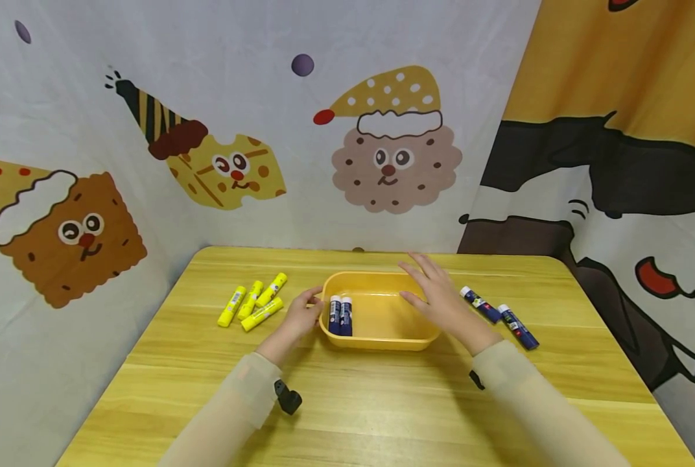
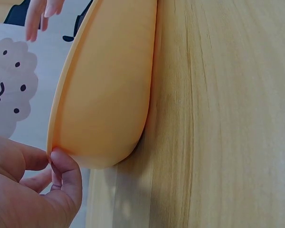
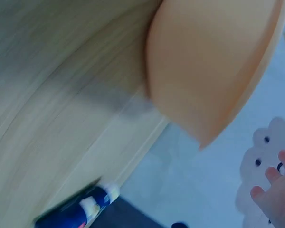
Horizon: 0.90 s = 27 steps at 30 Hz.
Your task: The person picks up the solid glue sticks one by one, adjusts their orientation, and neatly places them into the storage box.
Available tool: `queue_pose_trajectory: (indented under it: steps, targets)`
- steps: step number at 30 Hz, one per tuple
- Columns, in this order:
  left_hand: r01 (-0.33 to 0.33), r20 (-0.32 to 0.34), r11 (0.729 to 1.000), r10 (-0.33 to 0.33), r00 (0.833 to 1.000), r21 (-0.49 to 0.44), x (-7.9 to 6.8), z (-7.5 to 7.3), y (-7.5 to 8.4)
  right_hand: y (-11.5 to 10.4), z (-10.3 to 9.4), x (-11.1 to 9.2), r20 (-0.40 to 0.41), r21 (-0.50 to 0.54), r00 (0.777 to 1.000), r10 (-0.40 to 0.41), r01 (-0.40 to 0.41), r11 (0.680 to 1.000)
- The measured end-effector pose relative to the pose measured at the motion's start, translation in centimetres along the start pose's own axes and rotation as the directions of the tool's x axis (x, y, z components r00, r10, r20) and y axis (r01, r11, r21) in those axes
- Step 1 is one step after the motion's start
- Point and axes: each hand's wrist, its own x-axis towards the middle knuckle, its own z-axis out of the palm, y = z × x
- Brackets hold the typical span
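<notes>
My left hand pinches the rim at the left end of a yellow-orange plastic tray. In the left wrist view, thumb and finger meet on the tray's edge. Over the tray's right end hovers my right hand, its fingers spread and nothing in them. Two dark blue glue sticks with white caps lie side by side against the tray's left inner wall. To the right of the tray, a blue glue stick and another blue glue stick lie on the table.
Several yellow glue sticks lie loosely grouped on the wooden table, left of my left hand. A cloth printed with cartoon figures hangs just behind the table's back edge.
</notes>
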Motion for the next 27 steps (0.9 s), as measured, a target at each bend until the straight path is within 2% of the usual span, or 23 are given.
queue_pose_trajectory:
  steps: [3, 8, 18, 27]
  targets:
    - [0.002, 0.000, 1.000, -0.002, 1.000, -0.001, 0.0, 0.0, 0.0, 1.1, -0.5, -0.4, -0.020, -0.015, 1.000, 0.024, -0.024, 1.000]
    - [0.015, 0.000, 1.000, -0.015, 1.000, 0.000, 0.0, -0.1, 0.0, 3.2, -1.0, -1.3, -0.006, 0.009, 0.994, 0.105, -0.105, 0.994]
    - [0.025, -0.001, 1.000, -0.025, 1.000, -0.001, 0.0, -0.2, 0.1, 7.7, -1.1, -3.2, 0.031, 0.052, 0.961, 0.276, -0.278, 0.959]
    - [0.024, 0.002, 1.000, -0.024, 1.000, 0.009, 0.0, -0.2, 0.0, 9.8, -1.4, -4.6, 0.135, -0.014, 0.928, 0.347, -0.348, 0.937]
